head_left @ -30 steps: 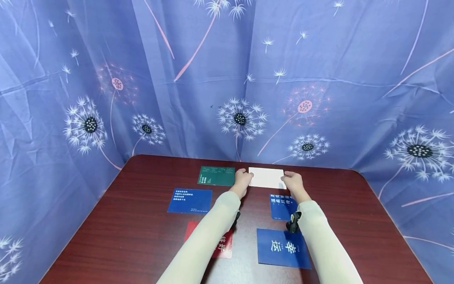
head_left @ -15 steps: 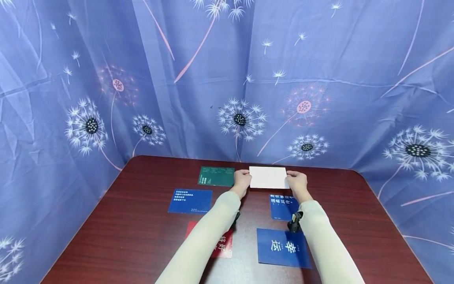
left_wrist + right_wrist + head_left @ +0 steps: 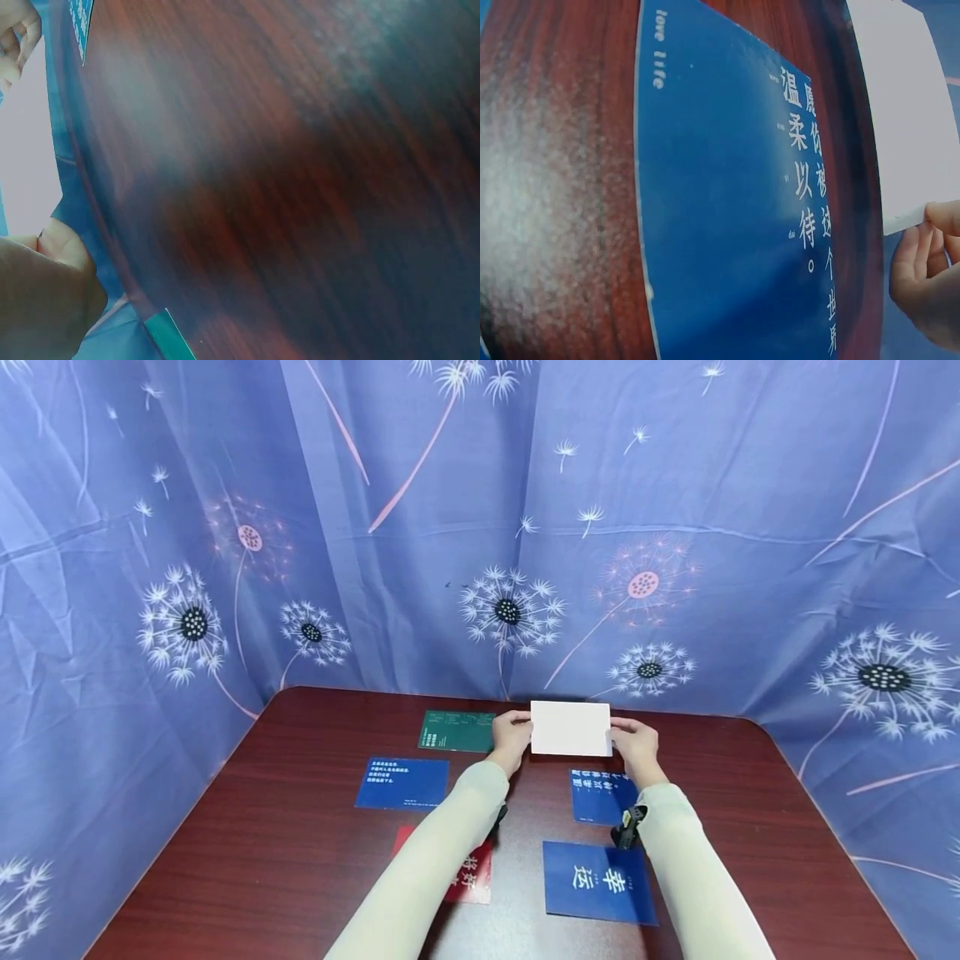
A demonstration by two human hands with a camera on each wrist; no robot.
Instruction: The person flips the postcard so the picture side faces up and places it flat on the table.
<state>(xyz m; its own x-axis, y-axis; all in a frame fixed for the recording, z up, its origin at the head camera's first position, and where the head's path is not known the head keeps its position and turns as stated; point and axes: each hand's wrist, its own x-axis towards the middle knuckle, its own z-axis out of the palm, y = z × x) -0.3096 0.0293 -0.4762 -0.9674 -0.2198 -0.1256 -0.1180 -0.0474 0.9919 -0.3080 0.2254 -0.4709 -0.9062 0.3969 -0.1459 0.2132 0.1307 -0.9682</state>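
A blank white card (image 3: 572, 728) is held up at the far edge of the table, its plain side facing me. My left hand (image 3: 512, 742) pinches its left edge, and my right hand (image 3: 636, 748) pinches the right edge with thumb and fingers. The right wrist view shows the thumb on the front of the white card (image 3: 907, 112) and curled fingers behind. In the left wrist view, the left hand (image 3: 49, 292) grips one end of the card. A green card (image 3: 457, 731) lies just left of my left hand. Below my right hand lies a blue card with white writing (image 3: 596, 795).
On the dark red-brown wooden table (image 3: 285, 860) also lie a blue card (image 3: 402, 783) at the left, a red card (image 3: 472, 881) partly hidden under my left sleeve, and a larger blue card (image 3: 592, 881) nearer me. A blue dandelion-print curtain (image 3: 405, 610) hangs behind the table.
Both hands have raised the white card off the table's far end and tilted it more upright toward me. The other cards have stayed where they were.
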